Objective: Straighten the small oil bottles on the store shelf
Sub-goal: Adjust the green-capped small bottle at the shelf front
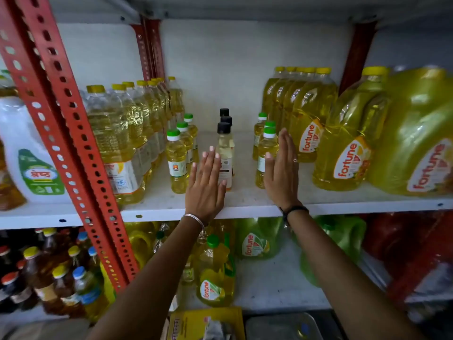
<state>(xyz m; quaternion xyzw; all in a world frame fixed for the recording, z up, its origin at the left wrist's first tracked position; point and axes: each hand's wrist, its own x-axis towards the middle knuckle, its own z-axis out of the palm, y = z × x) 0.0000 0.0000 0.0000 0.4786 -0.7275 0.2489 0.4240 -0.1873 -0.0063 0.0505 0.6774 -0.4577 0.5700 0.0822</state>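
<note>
Head view showed me both hands flat and released: my left hand lay against the front black-capped bottle, my right hand edged against the right green-capped row. Another green-capped row stood left, all on the white shelf, with large yellow oil jugs beyond.

Upright post: a red slotted post crossed the left side at a slant.
Jugs: big yellow jugs labelled "fortune" stood at right.
White jug: a white jug with a green label stood far left.
Below: dark bottles with mixed caps.
</note>
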